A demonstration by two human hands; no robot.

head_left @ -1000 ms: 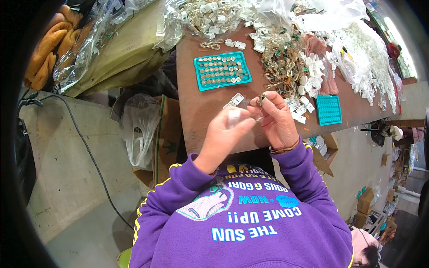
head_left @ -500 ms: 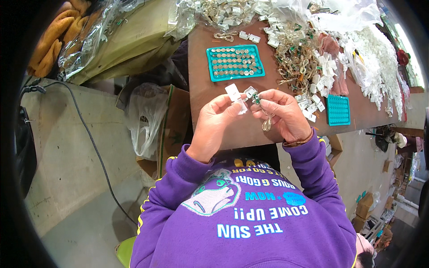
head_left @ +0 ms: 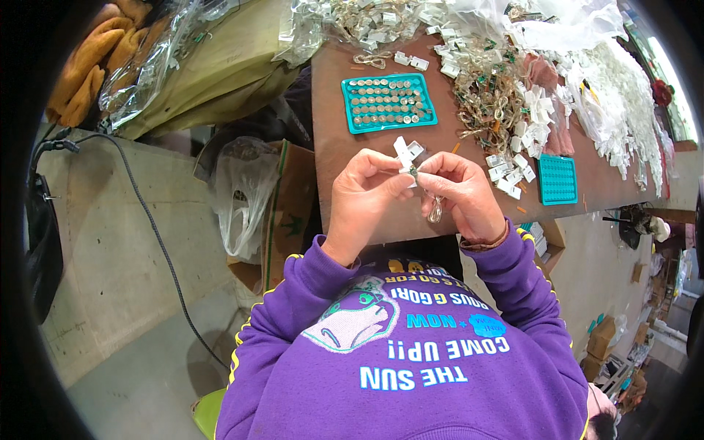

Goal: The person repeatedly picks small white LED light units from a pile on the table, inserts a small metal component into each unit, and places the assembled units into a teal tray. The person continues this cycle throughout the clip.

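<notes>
My left hand (head_left: 364,192) and right hand (head_left: 460,192) pinch a white tag (head_left: 402,149) onto one chain piece (head_left: 434,211); the chain heap (head_left: 491,103) looks mostly untagged.

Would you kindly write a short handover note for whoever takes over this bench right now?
Left hand: pinching a small white tag over the brown table.
Right hand: fingertips meet the left's at a small clear trinket that hangs below.
Teal tray: rows filled with small round pieces, beyond the hands.
Smaller teal tray: to the right, looks unfilled.
Left: a heap of chains and white tags lies loose further back.
</notes>
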